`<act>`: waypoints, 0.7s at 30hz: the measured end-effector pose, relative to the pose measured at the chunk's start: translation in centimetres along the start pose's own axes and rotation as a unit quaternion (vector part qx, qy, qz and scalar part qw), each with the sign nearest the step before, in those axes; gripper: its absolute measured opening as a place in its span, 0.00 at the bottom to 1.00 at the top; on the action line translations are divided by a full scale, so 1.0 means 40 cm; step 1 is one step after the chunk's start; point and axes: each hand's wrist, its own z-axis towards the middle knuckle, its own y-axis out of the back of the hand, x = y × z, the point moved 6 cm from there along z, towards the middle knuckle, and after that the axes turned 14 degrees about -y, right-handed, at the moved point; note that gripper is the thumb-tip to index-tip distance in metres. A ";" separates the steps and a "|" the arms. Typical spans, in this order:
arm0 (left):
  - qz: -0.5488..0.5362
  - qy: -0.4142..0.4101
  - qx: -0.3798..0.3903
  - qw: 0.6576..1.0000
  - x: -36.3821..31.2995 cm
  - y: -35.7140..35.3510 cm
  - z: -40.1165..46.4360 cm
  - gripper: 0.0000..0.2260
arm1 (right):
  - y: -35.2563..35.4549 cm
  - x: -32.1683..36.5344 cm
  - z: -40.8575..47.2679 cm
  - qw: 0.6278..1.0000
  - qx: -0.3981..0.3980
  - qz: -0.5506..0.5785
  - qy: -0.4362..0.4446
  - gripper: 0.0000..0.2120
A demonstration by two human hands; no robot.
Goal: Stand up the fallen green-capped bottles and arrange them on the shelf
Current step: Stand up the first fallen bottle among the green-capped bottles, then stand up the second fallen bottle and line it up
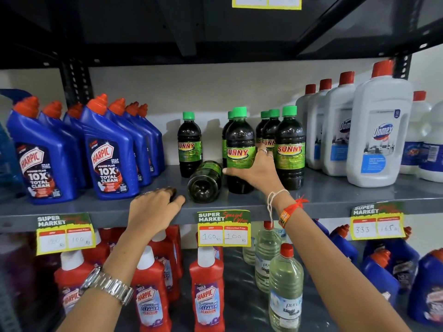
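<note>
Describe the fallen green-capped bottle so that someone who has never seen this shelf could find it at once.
On the grey middle shelf, between the blue Harpic bottles and white Domex bottles, stand dark Sunny bottles. The fallen bottle lies before them, base outward, the only one on its side.

Supermarket aisle, grey metal shelf (335,200) of cleaning bottles, "Super Market" price tags (224,228) with handwritten prices

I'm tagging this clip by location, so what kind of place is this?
Most likely a supermarket aisle for cleaning products. The shelf edge carries a Super Market price tag with MRP and discounted price, and branded goods stand in rows: blue Harpic bottles and white Domex bottles.
</note>
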 end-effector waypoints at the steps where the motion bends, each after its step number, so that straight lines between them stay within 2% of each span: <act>1: 0.002 -0.002 -0.003 1.000 -0.001 0.002 0.000 0.38 | 0.005 0.005 -0.004 1.000 -0.015 -0.003 0.013 0.45; 3: 0.000 -0.004 0.004 1.000 -0.005 -0.001 0.000 0.36 | 0.010 0.003 0.007 1.000 -0.010 0.002 0.008 0.40; 5: -0.019 0.016 -0.006 1.000 0.001 0.001 -0.002 0.33 | 0.017 -0.005 0.017 0.998 0.037 0.036 -0.037 0.40; 8: -0.015 0.003 -0.011 1.000 -0.003 0.003 0.001 0.39 | 0.021 -0.020 0.021 0.984 0.106 0.121 -0.078 0.42; 12: -0.008 0.001 0.001 1.000 0.003 -0.005 0.003 0.39 | 0.019 -0.018 0.009 0.982 0.130 0.112 -0.084 0.40; 13: -0.004 -0.006 0.002 1.000 0.002 -0.003 0.003 0.41 | 0.026 -0.008 -0.006 0.987 0.119 0.077 -0.071 0.39; 15: 0.007 -0.017 0.022 1.000 0.000 -0.008 0.002 0.41 | 0.047 0.028 -0.050 0.998 0.046 -0.036 -0.004 0.40; 17: -0.008 0.002 0.033 0.999 0.007 -0.010 0.002 0.30 | 0.063 0.083 -0.114 0.992 -0.034 -0.092 0.083 0.42; 19: -0.059 0.023 0.033 0.997 0.014 -0.011 0.002 0.28 | 0.061 0.140 -0.161 0.983 -0.054 -0.103 0.145 0.37; 21: -0.114 0.042 0.033 0.992 0.022 -0.008 -0.005 0.27 | 0.038 0.185 -0.172 0.975 -0.033 -0.146 0.162 0.29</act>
